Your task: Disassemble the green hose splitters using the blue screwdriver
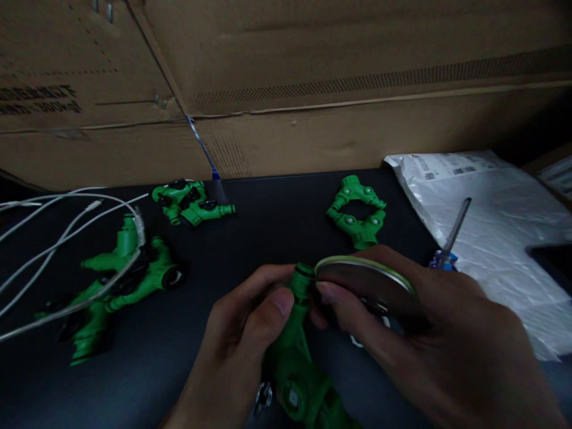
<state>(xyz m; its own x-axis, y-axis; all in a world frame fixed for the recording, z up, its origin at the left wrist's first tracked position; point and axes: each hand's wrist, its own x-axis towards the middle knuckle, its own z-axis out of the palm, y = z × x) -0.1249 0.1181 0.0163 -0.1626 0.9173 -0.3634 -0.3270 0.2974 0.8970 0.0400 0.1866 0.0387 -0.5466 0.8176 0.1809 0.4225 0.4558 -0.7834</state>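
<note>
My left hand (243, 333) grips a green plastic hose splitter (292, 372) low in the middle of the view, thumb against its neck. The splitter's narrow end, with a dark ring around it, points away from me. In my right hand (429, 333) is a round, flat disc (364, 277) with a pale, shiny rim, tilted on edge. Its rim is right beside the splitter's tip; whether they touch I cannot tell. Beneath my right hand a small pale ring-like piece (357, 341) is partly hidden. The splitter's lower end runs out of the frame.
Green hose fittings (129, 274) lie at left under white cables (58, 238); another green cluster (192, 202) sits behind. Two green Y-pieces (357, 208) form a loop at back. A screwdriver (456, 229) rests by a white plastic mailer (500, 238). Cardboard boxes (335, 137) wall off the back.
</note>
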